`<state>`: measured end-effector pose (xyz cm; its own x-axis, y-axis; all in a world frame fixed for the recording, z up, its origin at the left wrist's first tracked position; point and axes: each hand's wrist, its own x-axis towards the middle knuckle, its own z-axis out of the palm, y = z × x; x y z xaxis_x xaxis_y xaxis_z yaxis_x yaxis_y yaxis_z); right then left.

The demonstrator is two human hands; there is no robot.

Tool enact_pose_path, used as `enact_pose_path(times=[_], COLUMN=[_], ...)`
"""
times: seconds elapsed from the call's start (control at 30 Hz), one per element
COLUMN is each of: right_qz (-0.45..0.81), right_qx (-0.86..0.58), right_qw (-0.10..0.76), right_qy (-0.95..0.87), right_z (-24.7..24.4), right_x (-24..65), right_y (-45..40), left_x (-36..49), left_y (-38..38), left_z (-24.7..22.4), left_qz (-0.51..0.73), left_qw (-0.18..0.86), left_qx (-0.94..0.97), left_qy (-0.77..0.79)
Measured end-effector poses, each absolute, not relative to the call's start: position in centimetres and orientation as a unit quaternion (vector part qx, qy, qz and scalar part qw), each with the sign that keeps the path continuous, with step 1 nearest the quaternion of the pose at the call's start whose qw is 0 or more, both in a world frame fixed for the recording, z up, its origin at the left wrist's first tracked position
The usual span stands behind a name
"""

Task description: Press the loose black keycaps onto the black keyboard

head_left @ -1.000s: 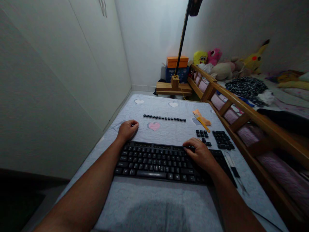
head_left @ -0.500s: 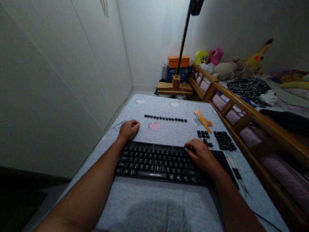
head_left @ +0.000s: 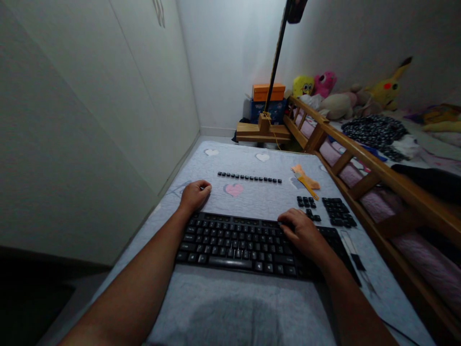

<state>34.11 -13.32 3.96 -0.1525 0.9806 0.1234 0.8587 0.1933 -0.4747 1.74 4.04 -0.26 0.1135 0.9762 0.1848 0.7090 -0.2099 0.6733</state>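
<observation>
A black keyboard (head_left: 234, 244) lies across the cloth in front of me, with its top row of keycaps off. My right hand (head_left: 298, 230) rests over its upper right part, thumb and fingers pinched near the top edge; what they hold, if anything, is too small to make out. Beyond the keyboard's upper left corner, my left hand (head_left: 195, 195) lies with its fingers curled closed, a dark bit showing at the fingertips. A row of black keycaps (head_left: 249, 178) runs across the cloth beyond the keyboard. More loose keycaps (head_left: 338, 211) sit in groups to the right.
An orange cloth (head_left: 308, 178) and a yellow-handled brush (head_left: 307, 186) lie at the far right. A wire keycap puller (head_left: 357, 262) is beside the keyboard's right end. A wooden bed rail (head_left: 360, 146) borders the right side; a white cabinet (head_left: 108, 120) stands left.
The whole view has shifted slightly, so things sit a little more to the right. Both hands keep nearly the same places and closed shapes.
</observation>
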Motion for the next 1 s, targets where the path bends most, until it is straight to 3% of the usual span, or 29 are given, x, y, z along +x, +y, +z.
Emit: enact_pose_path(times=[1.0], right_qz=[0.186], right_qx=[-0.652], right_qw=[0.284], right_qy=[-0.678], right_z=[4.6], right_x=[36.1], right_y=[-13.7], left_x=[1.7], left_y=[3.9], left_z=[-0.4], left_qz=[0.315], left_qw=[0.221], left_qx=[0.713], left_qy=[0.587])
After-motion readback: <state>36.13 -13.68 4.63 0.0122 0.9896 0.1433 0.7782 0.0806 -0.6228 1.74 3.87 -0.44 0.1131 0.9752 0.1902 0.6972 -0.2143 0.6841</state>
